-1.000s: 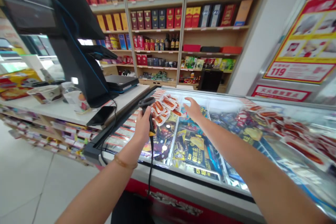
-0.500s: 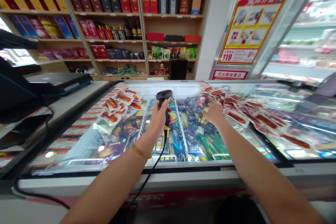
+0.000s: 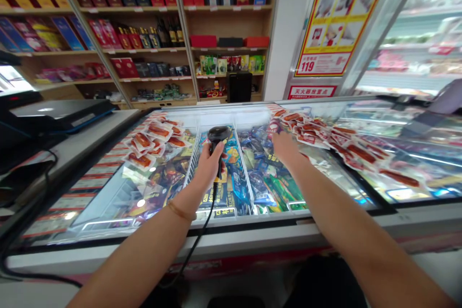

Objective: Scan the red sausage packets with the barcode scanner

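Our left hand (image 3: 209, 163) is wrapped round the grip of a black barcode scanner (image 3: 218, 133), mid-frame, head up. Right hand (image 3: 285, 149) is just right of centre, fingers pointing away from us; fingertips too hidden and blurred to tell whether they're pinching anything. Nearest to them: a red bag (image 3: 274, 127) and the near-left end of the right-hand sausage packs (image 3: 314, 130).

Changed: a second ago both hands flanked the left-hand sausage packs (image 3: 159, 130). View has since swung right and we've shifted along; that pile now sits left of the scanner. Reads to us as attention moved off the left pile toward the right one. No pack we can confirm in either hand, none at the scanner head.

Further out: both piles are spread across the glass top of the chest freezer (image 3: 260, 234), with bagged goods in wire baskets below. Scanner cable (image 3: 207, 221) drops toward bottom centre. Scale (image 3: 68, 113) left of frame, shelving with boxed goods along the top, red-and-yellow poster (image 3: 335, 19) upper right.
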### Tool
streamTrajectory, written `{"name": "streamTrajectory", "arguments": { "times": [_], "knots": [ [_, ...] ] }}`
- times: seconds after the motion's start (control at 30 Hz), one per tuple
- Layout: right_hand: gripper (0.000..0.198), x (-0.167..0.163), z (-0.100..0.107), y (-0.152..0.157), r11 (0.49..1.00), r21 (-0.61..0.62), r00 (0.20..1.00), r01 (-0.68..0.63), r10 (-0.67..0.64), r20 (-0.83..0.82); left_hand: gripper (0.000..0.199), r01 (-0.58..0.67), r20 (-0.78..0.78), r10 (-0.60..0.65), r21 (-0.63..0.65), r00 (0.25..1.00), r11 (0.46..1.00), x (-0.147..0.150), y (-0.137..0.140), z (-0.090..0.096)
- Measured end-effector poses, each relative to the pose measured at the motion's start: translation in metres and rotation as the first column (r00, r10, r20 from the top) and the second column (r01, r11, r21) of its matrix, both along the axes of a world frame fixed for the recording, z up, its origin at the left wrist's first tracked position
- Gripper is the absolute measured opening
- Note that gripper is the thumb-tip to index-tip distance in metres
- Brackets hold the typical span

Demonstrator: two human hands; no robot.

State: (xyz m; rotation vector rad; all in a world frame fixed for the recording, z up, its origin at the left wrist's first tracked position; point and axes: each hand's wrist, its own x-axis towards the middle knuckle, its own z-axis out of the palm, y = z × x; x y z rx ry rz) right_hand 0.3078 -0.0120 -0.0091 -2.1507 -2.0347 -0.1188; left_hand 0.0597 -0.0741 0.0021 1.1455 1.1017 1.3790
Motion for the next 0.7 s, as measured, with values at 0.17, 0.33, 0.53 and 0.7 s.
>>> {"name": "streamTrajectory", "arguments": {
  "times": [0.17, 0.33, 0.53, 0.7],
  "knots": [
    [0.032, -0.016, -0.002, 0.007, 0.874, 0.355, 0.877, -0.331, 0.424, -0.224, 0.052, 0.015, -0.001, -0.015, 0.011, 1.000, 1.000, -0.002, -0.002, -0.001],
    [0.040, 0.029, 0.003, 0.009, 0.938, 0.283, 0.892, -0.200, 0.294, -0.343, 0.052, 0.019, -0.029, -0.018, 0.009, 0.999, 1.000, -0.004, -0.003, -0.002],
    [0.045, 0.038, 0.005, -0.004, 0.924, -0.087, 0.883, -0.373, 0.324, -0.340, 0.055, 0.035, -0.056, -0.035, -0.001, 0.998, 0.999, -0.003, -0.003, -0.004],
    [0.024, 0.017, 0.004, -0.003, 0.937, 0.052, 0.901, -0.347, 0.348, -0.259, 0.056, 0.068, -0.049, -0.068, -0.007, 0.996, 0.998, -0.003, -0.005, -0.005]
  ]
}}
